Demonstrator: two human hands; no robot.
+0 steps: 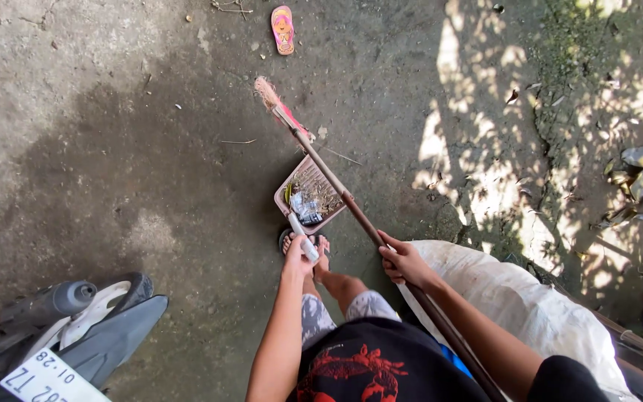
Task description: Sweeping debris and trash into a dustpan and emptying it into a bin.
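Observation:
My left hand (pixel 298 261) grips the white handle of a pinkish-brown dustpan (pixel 289 187), which hangs just above the ground in front of my feet and holds dry leaves and bits of litter. My right hand (pixel 405 260) is closed around the long brown stick of a broom (pixel 336 190). The stick runs diagonally up and to the left over the dustpan, and its straw head (pixel 266 91) rests on the concrete beyond it.
A large white sack (pixel 519 301) stands at my right. The front of a parked motorbike (pixel 68 327) fills the lower left corner. A pink flip-flop (pixel 283 28) lies far ahead. Dry leaves (pixel 634 179) and dirt edge the right side.

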